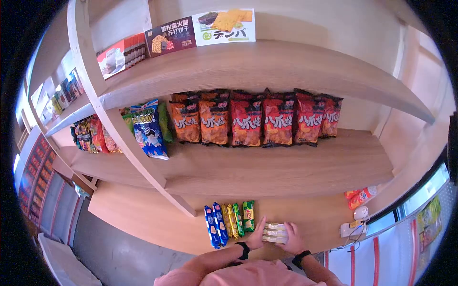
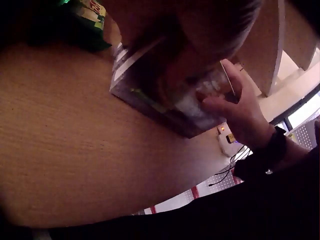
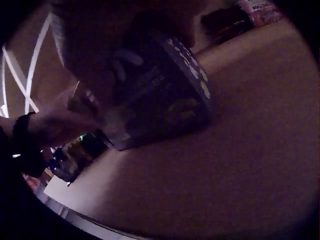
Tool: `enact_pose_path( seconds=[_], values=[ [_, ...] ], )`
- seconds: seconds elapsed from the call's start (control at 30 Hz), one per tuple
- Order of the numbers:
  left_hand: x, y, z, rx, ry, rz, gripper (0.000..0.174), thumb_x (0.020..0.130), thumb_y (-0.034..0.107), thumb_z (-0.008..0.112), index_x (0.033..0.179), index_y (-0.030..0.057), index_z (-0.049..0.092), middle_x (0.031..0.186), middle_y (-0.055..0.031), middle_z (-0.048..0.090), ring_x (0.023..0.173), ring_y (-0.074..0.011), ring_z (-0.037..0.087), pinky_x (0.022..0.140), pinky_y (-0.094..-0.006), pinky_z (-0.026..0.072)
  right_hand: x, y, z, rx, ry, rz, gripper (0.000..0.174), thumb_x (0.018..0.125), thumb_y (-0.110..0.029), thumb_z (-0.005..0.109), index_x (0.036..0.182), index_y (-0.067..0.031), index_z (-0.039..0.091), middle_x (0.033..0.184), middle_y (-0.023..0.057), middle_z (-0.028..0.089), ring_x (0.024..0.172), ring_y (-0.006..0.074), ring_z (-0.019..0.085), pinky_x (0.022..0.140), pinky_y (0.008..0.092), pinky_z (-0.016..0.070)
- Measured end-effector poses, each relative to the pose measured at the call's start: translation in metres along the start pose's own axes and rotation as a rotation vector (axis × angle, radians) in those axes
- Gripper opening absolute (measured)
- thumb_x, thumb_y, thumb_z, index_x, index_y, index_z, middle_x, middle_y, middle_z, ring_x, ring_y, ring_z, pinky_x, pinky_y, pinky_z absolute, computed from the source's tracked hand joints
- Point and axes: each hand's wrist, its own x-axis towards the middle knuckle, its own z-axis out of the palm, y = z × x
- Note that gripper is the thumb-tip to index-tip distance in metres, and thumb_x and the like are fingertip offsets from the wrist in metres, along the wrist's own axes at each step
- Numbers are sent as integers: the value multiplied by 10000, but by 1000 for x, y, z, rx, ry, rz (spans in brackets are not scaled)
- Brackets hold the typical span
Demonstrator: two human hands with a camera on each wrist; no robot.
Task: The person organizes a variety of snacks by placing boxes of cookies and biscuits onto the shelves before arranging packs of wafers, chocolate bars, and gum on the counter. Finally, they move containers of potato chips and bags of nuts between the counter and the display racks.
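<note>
Between both hands, low over the front of the lower wooden surface, is a row of several small pale boxes (image 1: 275,233). My left hand (image 1: 256,236) grips the left side, and my right hand (image 1: 294,241) grips the right. From the left wrist, a printed box side (image 2: 185,119) shows against the wood, with the right hand (image 2: 246,110) bent around its far end. The right wrist view is dark; there the box (image 3: 165,107) has a light pattern along one edge. Just left of the hands lie green packets (image 1: 248,216), yellow packets (image 1: 232,220) and blue packets (image 1: 219,224).
Above, a shelf holds a row of red and orange snack bags (image 1: 246,119) and a blue bag (image 1: 149,128). Cracker boxes (image 1: 224,27) stand on the top shelf. At right are a white device with cables (image 1: 354,229) and red packages (image 1: 362,196). A slanting upright (image 1: 143,162) divides the shelves.
</note>
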Motion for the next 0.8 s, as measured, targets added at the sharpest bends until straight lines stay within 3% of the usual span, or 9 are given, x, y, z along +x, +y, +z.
enact_pose_path(
  seconds=[0.1,0.2,0.27,0.4,0.47,0.5,0.67,0.73,0.8],
  values=[
    [4,-4,0,123,-25,10,1113,651,120,784,1436,-20,8,1450,-297,136,1372,-396,173,1118,-382,243,2,-1,-6,-9,-34,35,1039,535,-300,866,1369,-12,318,1338,227,354,1228,400,387,1036,444,346],
    [8,4,-13,239,-39,47,1037,655,137,791,1418,-18,105,1417,-299,199,1322,-409,284,1088,-390,305,4,-4,-16,-19,-104,19,1035,527,-280,868,1368,-22,321,1325,230,366,1226,403,388,1032,446,351],
    [9,21,-24,150,-180,-37,921,659,172,796,1367,4,231,1339,-293,312,1215,-410,423,1027,-410,381,5,1,-21,-100,-171,-14,997,542,-302,855,1355,-33,344,1312,218,386,1219,394,397,1027,448,355],
    [5,72,-50,235,-160,58,824,673,218,789,1317,28,311,1241,-249,417,1122,-406,492,971,-421,426,8,-51,-78,-139,-288,38,948,570,-336,834,1339,-38,367,1292,204,412,1206,388,413,1013,446,368],
    [2,115,-71,326,-136,80,827,642,228,803,1305,19,355,1201,-235,464,1114,-389,490,965,-415,422,8,-74,-102,52,-207,80,863,603,-246,819,1324,-40,389,1268,214,427,1168,390,449,993,445,393],
    [3,127,-80,327,-88,196,807,640,226,799,1293,23,371,1171,-222,478,1106,-384,493,959,-420,421,9,-87,-119,52,-207,81,863,603,-246,819,1324,-40,389,1268,214,427,1168,390,449,993,445,393],
    [-13,258,-152,427,58,371,897,668,268,786,1378,44,285,1212,-219,455,1105,-386,485,932,-426,426,20,-148,-222,-176,180,-254,827,555,-173,764,1298,-37,428,1236,218,439,1155,398,449,978,445,394],
    [-18,282,-179,374,283,590,934,667,278,792,1394,25,263,1247,-231,450,1125,-384,478,945,-424,411,20,-171,-276,-268,281,-363,877,533,-158,763,1322,-32,402,1263,217,430,1166,391,440,1005,429,367],
    [-21,286,-199,325,379,619,894,673,272,791,1373,16,298,1248,-233,456,1131,-385,477,950,-423,406,25,-173,-321,-128,429,-465,928,546,-166,775,1360,-21,354,1317,211,408,1218,357,411,1040,412,327]
  ],
)
